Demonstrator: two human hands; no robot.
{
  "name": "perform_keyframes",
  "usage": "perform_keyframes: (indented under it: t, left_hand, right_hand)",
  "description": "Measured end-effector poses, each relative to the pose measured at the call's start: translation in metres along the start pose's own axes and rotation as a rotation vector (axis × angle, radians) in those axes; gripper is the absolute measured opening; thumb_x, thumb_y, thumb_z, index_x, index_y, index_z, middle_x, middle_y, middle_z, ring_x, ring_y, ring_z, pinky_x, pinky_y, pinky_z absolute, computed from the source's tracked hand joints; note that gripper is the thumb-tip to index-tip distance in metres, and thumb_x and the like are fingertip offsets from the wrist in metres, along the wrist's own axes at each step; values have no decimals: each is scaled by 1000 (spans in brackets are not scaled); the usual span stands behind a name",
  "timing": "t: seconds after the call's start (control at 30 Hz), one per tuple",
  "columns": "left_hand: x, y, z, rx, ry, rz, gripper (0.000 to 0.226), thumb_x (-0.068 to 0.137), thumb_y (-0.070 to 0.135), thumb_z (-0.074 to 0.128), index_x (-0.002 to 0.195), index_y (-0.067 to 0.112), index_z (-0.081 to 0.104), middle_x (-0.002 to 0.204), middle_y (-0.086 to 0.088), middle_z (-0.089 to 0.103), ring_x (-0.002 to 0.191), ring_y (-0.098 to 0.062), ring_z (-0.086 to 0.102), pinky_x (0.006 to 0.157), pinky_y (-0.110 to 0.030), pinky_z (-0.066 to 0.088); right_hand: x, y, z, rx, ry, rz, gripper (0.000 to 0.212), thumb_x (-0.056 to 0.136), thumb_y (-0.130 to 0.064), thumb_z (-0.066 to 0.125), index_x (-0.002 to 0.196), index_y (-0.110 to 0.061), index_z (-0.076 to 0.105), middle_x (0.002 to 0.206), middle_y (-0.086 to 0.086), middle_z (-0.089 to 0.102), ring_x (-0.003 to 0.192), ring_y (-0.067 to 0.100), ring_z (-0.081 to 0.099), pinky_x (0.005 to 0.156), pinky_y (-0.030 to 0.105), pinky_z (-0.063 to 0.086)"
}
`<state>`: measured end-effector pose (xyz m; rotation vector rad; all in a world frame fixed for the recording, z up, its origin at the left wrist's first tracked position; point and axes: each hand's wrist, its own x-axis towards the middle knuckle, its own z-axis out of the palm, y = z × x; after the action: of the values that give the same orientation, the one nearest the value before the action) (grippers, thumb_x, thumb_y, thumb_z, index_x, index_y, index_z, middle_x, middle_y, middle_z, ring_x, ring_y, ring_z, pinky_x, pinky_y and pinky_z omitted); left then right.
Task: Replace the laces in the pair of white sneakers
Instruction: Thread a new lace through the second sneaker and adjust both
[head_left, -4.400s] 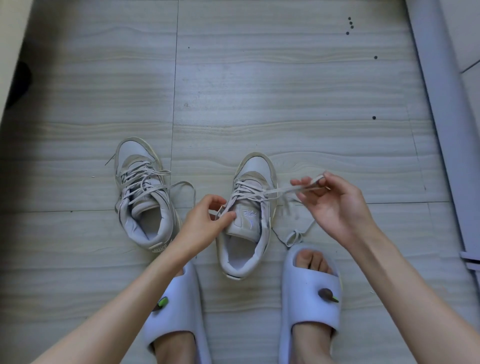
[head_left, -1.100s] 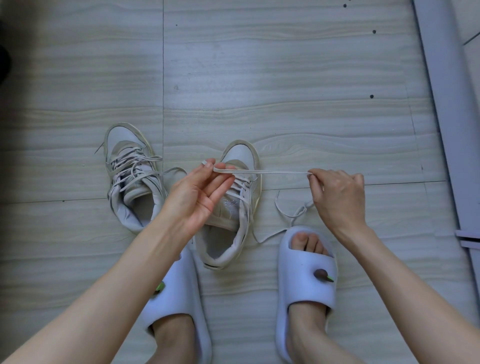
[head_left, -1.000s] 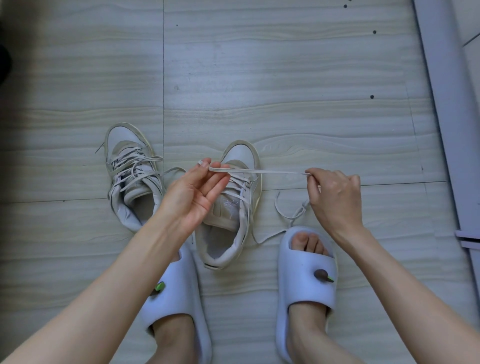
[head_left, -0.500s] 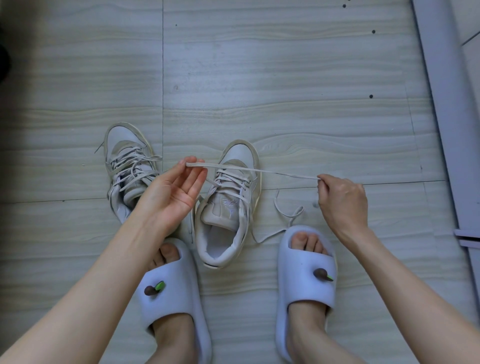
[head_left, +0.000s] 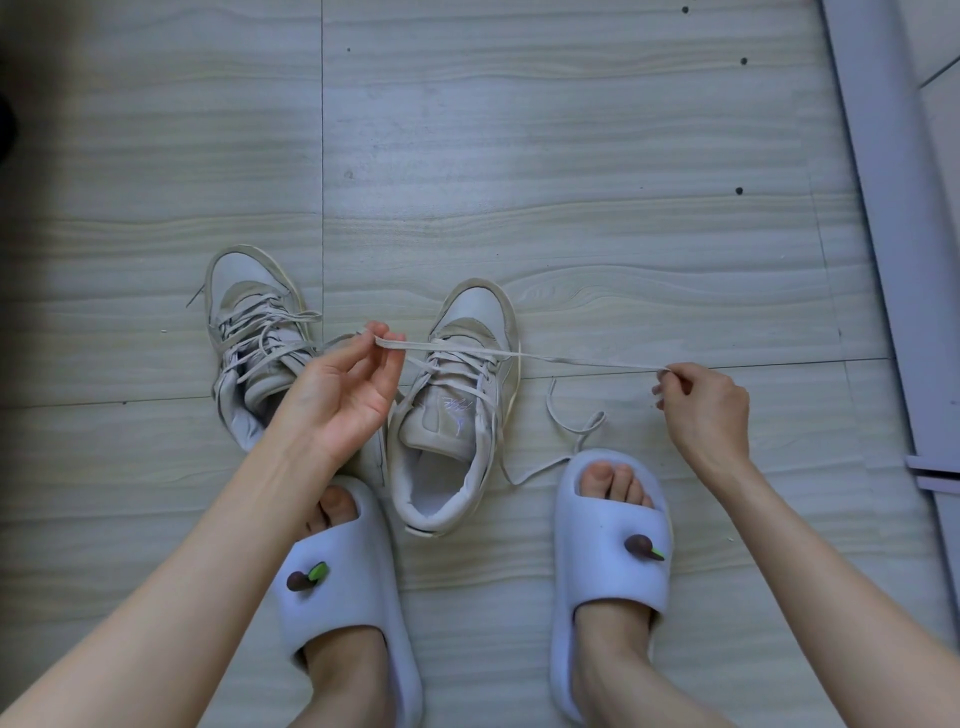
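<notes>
Left hand (head_left: 340, 395) and right hand (head_left: 701, 402) pinch a lace (head_left: 545, 357) taut above a sneaker (head_left: 457, 410).

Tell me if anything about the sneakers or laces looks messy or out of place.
The right-hand sneaker has a loose lace tail straggling over the floor toward the right slipper. The left-hand sneaker has slack, tangled lacing. Both hands stretch another lace end taut.

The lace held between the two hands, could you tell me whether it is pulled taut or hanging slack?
Taut: the lace runs nearly straight from the left hand to the right hand.

Glossy wood-grain floor (head_left: 571, 156), foam slides (head_left: 608, 561)
</notes>
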<state>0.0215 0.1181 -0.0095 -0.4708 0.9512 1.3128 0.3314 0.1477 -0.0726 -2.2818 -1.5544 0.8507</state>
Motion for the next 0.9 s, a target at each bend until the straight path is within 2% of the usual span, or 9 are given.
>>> perform_keyframes:
  t: [0.17, 0.23, 0.3, 0.4, 0.53, 0.6, 0.7, 0.8, 0.9]
  left_hand:
    - [1, -1, 1, 68, 103, -15, 13, 79, -7, 56, 90, 0, 57, 77, -7, 60, 54, -12, 63, 56, -17, 55]
    - [0, 2, 1, 42, 72, -17, 34, 59, -14, 72, 88, -2, 59, 77, -9, 63, 56, -13, 64, 54, -19, 55]
    - [2, 9, -2, 16, 26, 18, 68, 18, -19, 84, 82, -7, 64, 73, -12, 66, 57, -16, 66, 52, -21, 55]
    - [3, 17, -1, -9, -6, 88, 71, 5, -19, 83, 73, -11, 65, 73, -16, 67, 61, -20, 69, 55, -26, 57]
    - [3, 22, 11, 82, -5, 93, 33, 71, 1, 66, 102, -9, 57, 105, -20, 68, 100, -28, 66, 84, -41, 53]
    - [5, 19, 15, 267, -16, 77, 29, 91, 13, 49, 114, -4, 53, 114, -16, 64, 108, -25, 62, 88, -37, 53]
    - [4, -5, 18, 841, -3, 158, 29, 95, 7, 48, 122, 0, 53, 108, -8, 65, 100, -17, 63, 81, -24, 55]
    - [6, -36, 7, 1519, 26, 567, 35, 90, 5, 55, 124, 4, 55, 102, -2, 64, 100, -17, 61, 87, -24, 49]
    - [4, -48, 2, 1671, 48, 916, 41, 87, 7, 56, 128, 8, 51, 111, -2, 50, 110, -24, 50, 96, -42, 43]
  right_hand:
    - [-3, -4, -4, 97, -24, 94, 23, 93, -14, 48, 90, -6, 68, 82, 7, 70, 80, 20, 63, 68, 21, 34]
    - [-2, -3, -3, 212, -31, 180, 21, 92, -15, 49, 83, -8, 66, 80, 8, 70, 74, 20, 67, 74, 24, 45]
    - [-2, -2, -1, 320, -54, 272, 23, 91, -18, 49, 74, -12, 63, 78, 9, 71, 64, 15, 69, 78, 32, 53]
    - [-6, -8, 0, 572, -172, 413, 23, 94, -17, 47, 75, -12, 59, 81, 13, 69, 54, 9, 68, 53, 19, 52]
    - [-16, -31, 7, 883, -374, 525, 18, 96, -16, 48, 84, -7, 56, 80, 14, 66, 57, 12, 69, 51, 16, 52]
    - [-20, -43, 12, 944, -448, 512, 17, 96, -12, 48, 84, -3, 56, 79, 16, 65, 58, 15, 69, 54, 19, 54]
    - [-26, -63, 18, 1029, -550, 506, 10, 92, -2, 53, 82, 0, 55, 79, 18, 63, 61, 19, 68, 58, 21, 56]
    - [-32, -80, 25, 1010, -590, 444, 8, 86, 8, 56, 82, 2, 56, 78, 16, 60, 68, 21, 65, 65, 22, 58]
    - [-37, -91, 32, 961, -586, 389, 11, 84, 13, 57, 83, 1, 56, 76, 15, 61, 64, 18, 65, 69, 23, 58]
